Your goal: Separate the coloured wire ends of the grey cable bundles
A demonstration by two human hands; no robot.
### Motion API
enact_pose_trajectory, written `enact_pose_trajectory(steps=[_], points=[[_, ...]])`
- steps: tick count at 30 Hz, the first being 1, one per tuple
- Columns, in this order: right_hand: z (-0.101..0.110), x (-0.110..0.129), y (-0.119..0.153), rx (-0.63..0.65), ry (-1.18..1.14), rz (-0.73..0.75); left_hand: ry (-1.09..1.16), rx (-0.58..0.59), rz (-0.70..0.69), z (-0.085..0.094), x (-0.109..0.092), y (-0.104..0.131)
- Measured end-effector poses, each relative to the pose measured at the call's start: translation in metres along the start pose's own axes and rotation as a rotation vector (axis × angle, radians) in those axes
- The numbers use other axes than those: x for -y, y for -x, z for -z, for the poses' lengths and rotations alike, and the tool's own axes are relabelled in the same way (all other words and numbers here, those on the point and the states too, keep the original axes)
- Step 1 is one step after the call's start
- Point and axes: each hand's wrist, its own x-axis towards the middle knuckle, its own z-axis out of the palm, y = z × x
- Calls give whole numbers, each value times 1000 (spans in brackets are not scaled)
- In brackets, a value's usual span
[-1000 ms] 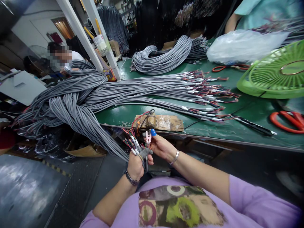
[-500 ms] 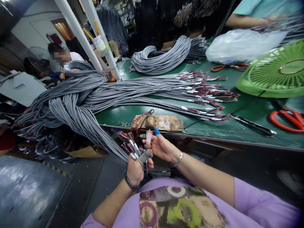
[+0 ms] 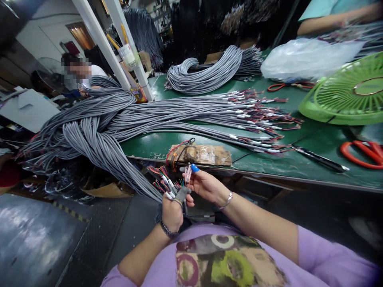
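A green surface [image 3: 146,145] runs across a dim workroom. Just off its front edge, the left hand [image 3: 172,211] is closed around a bunch of grey cables [image 3: 139,178], with white sleeves [image 3: 169,184] and thin coloured wires [image 3: 163,172] poking up above the fist. The right hand [image 3: 208,187], a blue cover [image 3: 194,168] on one digit, pinches a small pinkish tool [image 3: 188,174] right by the wires; whether it touches them is too small to tell. From the left hand the cables run back to a heavy pile [image 3: 98,103] at the left end of the surface. A wooden board [image 3: 214,154] lies along the front edge, just beyond the hands. Behind it, a row of long cables [image 3: 179,111] stretches with wire ends toward the right. A coil [image 3: 206,71] sits near the far edge. Toward the right end are red scissors [image 3: 366,154], a green fan [image 3: 344,93] and a plastic bag [image 3: 308,59], with a co-worker's arm [image 3: 329,23] at the far right corner.
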Motion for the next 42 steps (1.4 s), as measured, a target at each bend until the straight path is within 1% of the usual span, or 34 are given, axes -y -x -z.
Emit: enact_pose_trajectory(steps=[6,10,14,18,22,24,26,28,30,31,34,36,38,40,42], points=[[0,-3,-3,-12,-11,7,-17,-11,11,0,7,-5],[1,-4,-3,46,6,30,-27,-2,11,2,10,-6],[5,-3,3,103,52,-13,-5,9,-1,3,8,-4],[10,-4,15,201,197,-56,-28,34,-29,6,9,0],[8,-9,28,286,398,32,-94,69,-82,12,14,2],[6,-11,31,315,461,76,-143,90,-88,16,17,2],[3,-13,33,320,490,75,-199,151,-66,19,18,2],[3,-14,33,311,496,27,-240,215,-35,20,19,2],[5,-15,31,263,496,3,-240,228,-19,21,18,2],[7,-15,29,215,488,14,-226,215,-20,22,17,2],[12,-13,21,13,402,61,-159,150,-42,20,15,3],[13,-8,16,-84,293,41,-108,107,-55,18,12,2],[10,-1,14,-96,211,-12,-58,74,-58,14,9,0],[4,4,12,-48,190,-55,-23,57,-59,10,6,-2],[-3,8,10,8,223,-48,5,48,-52,5,4,-4]])
